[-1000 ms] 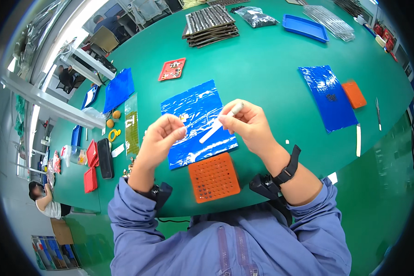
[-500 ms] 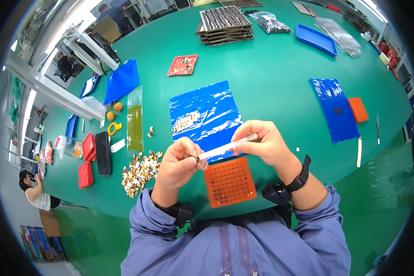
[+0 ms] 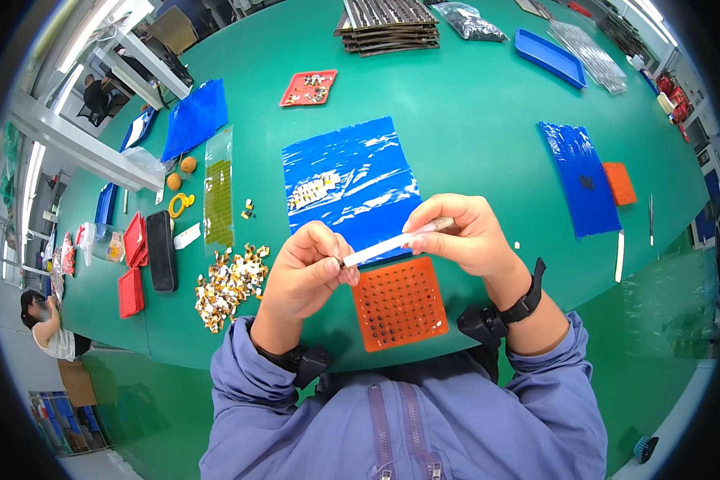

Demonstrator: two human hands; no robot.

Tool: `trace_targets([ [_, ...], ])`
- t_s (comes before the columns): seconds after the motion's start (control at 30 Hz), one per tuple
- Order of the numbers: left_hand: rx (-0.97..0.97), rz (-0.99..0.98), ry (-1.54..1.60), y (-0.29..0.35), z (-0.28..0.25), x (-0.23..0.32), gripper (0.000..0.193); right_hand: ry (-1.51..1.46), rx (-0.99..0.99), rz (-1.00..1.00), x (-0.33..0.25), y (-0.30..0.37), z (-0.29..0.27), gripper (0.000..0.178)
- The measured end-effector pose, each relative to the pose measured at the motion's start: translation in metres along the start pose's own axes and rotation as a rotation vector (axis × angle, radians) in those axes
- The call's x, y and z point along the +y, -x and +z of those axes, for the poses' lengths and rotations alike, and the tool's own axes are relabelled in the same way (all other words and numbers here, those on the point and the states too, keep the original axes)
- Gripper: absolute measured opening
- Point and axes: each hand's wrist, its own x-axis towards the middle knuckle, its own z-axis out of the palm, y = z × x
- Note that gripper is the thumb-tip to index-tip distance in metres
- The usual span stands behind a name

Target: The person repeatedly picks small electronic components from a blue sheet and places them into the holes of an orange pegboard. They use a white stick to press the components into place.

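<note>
My right hand [image 3: 466, 238] grips a slim white stick [image 3: 378, 249] between thumb and fingers, its length slanting down toward my left hand [image 3: 306, 274]. The fingers of my left hand are pinched on a tiny dark piece [image 3: 342, 263] at the stick's tip; its kind is too small to make out. Just below both hands lies an orange tray [image 3: 402, 308] with rows of holes, several of them at the left filled with dark bits. Behind them a blue film sheet [image 3: 360, 156] carries a row of small white-and-gold parts [image 3: 314, 190].
Loose white-and-gold parts [image 3: 230, 286] are heaped on the left, near a black case [image 3: 162, 252] and red trays [image 3: 131, 293]. A red tray of parts [image 3: 309, 88] sits farther back. At right are another blue sheet [image 3: 578, 180], an orange block [image 3: 618, 184] and tweezers [image 3: 651, 220].
The whole view has tilted, so the table's things sit slightly higher and further left. Both hands keep their grip, with the white stick and tiny piece still meeting between them.
</note>
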Motion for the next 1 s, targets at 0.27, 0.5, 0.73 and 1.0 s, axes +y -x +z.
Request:
trace_targets([
  [0.27, 0.002, 0.004, -0.013, 0.000, 0.000, -0.001, 0.008, 0.346, 0.011, -0.185, -0.002, 0.000, 0.003, 0.007],
  [0.5, 0.002, 0.015, -0.031, 0.001, 0.002, 0.000, 0.008, 0.545, -0.022, -0.290, -0.008, 0.000, 0.002, 0.004],
  [0.73, -0.001, 0.024, -0.028, 0.001, 0.004, 0.001, 0.009, 0.544, 0.032, -0.304, -0.010, 0.001, 0.008, 0.003],
  [1.0, 0.003, 0.018, -0.066, 0.003, 0.003, 0.004, 0.008, 0.617, 0.023, -0.303, -0.011, 0.002, 0.008, 0.005],
])
